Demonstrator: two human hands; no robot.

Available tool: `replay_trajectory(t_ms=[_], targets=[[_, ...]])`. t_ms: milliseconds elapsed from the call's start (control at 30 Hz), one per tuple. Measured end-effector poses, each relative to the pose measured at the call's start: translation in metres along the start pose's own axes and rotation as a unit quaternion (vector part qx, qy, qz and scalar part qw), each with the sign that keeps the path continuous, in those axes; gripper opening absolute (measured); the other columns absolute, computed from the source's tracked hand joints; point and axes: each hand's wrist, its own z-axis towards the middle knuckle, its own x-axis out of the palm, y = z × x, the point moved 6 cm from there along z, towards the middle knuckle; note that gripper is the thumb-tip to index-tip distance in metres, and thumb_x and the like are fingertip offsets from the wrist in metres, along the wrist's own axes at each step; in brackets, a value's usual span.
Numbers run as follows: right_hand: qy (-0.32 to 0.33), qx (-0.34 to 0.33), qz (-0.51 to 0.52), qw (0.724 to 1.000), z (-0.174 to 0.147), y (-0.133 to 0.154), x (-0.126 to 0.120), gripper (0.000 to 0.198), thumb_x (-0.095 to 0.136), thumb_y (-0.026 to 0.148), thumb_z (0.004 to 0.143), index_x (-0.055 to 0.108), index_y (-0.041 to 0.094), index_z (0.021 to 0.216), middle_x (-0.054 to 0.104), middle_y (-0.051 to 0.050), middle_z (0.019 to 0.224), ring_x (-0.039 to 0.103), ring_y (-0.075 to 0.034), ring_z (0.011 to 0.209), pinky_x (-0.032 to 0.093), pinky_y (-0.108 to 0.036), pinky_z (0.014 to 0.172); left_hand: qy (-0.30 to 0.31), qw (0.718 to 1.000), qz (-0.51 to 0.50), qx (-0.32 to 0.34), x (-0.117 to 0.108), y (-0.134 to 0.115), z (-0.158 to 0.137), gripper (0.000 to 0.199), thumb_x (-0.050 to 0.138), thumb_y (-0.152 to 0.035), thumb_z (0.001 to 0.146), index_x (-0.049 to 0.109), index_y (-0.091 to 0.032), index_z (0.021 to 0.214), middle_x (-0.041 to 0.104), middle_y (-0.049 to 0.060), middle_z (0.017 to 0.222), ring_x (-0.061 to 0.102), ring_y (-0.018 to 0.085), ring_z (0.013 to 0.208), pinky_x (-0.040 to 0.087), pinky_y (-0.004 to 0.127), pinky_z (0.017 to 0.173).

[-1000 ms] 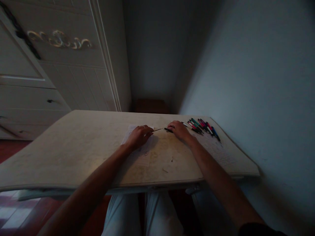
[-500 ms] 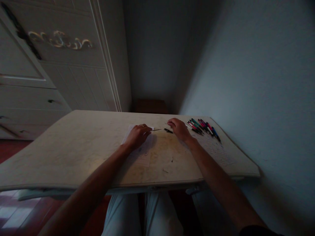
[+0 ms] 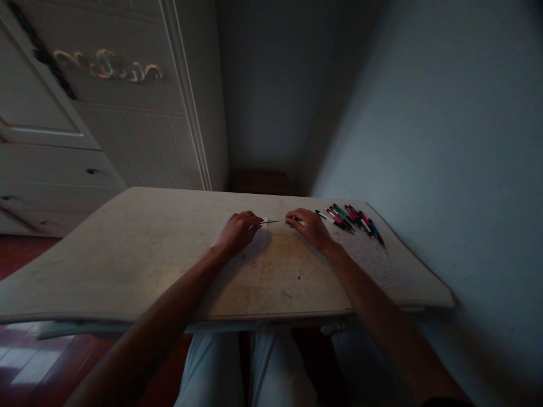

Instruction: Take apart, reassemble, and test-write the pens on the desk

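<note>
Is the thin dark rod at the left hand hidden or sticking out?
Sticking out: the thin rod shows between the left hand and right hand.

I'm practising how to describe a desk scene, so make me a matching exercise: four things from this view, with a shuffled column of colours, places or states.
Things
1. Left hand
2. Thin rod
3. Group of pens
4. Cabinet

Descriptions
A. Mixed colours, lying near the right edge of the table
B. Pale, with a scroll-shaped ornament on its front
C. Dark, sticking out from a grip toward the other hand
D. Wearing a ring

Right pairs: 1-D, 2-C, 3-A, 4-B
</note>
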Motion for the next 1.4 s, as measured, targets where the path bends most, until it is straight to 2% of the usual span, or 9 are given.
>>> replay_trajectory(t_ms=[367, 800, 1233, 1400], targets=[[0.008, 0.015, 0.063, 0.998, -0.001, 0.004, 0.007, 0.014, 0.062, 0.028, 0.09, 0.073, 0.02, 0.093, 0.074, -0.007, 0.092, 0.067, -0.018, 0.081, 0.052, -0.031, 0.079, 0.004, 1.0, -0.014, 0.007, 0.0, -0.002, 0.0, 0.02, 0.061, -0.017, 0.089, 0.074, -0.02, 0.105, 0.074, 0.008, 0.098, 0.068, 0.021, 0.086, 0.052, 0.036, 0.081], [-0.039, 0.067, 0.125, 0.989, -0.002, -0.009, 0.002, 0.019, 0.064, 0.035, 0.087, 0.073, 0.019, 0.091, 0.074, -0.007, 0.09, 0.065, -0.016, 0.071, 0.053, -0.03, 0.072, 0.001, 1.0, -0.012, -0.001, 0.0, 0.002, 0.001, 0.02, 0.059, -0.017, 0.09, 0.073, -0.02, 0.103, 0.074, 0.008, 0.098, 0.068, 0.021, 0.087, 0.052, 0.036, 0.081], [-0.025, 0.073, 0.139, 0.987, -0.003, -0.003, 0.007, 0.017, 0.064, 0.033, 0.086, 0.072, 0.018, 0.091, 0.073, -0.006, 0.086, 0.066, -0.016, 0.068, 0.053, -0.03, 0.07, 0.009, 1.0, -0.025, 0.01, -0.001, -0.002, 0.001, 0.019, 0.061, -0.018, 0.089, 0.073, -0.02, 0.103, 0.074, 0.008, 0.099, 0.068, 0.021, 0.087, 0.052, 0.036, 0.081], [-0.021, 0.053, 0.13, 0.99, -0.004, 0.002, 0.011, 0.014, 0.065, 0.029, 0.086, 0.072, 0.018, 0.091, 0.073, -0.007, 0.088, 0.066, -0.017, 0.074, 0.052, -0.031, 0.073, 0.015, 0.999, -0.027, 0.015, 0.0, -0.004, 0.001, 0.018, 0.062, -0.017, 0.09, 0.073, -0.019, 0.104, 0.074, 0.009, 0.099, 0.068, 0.021, 0.087, 0.051, 0.035, 0.081]])
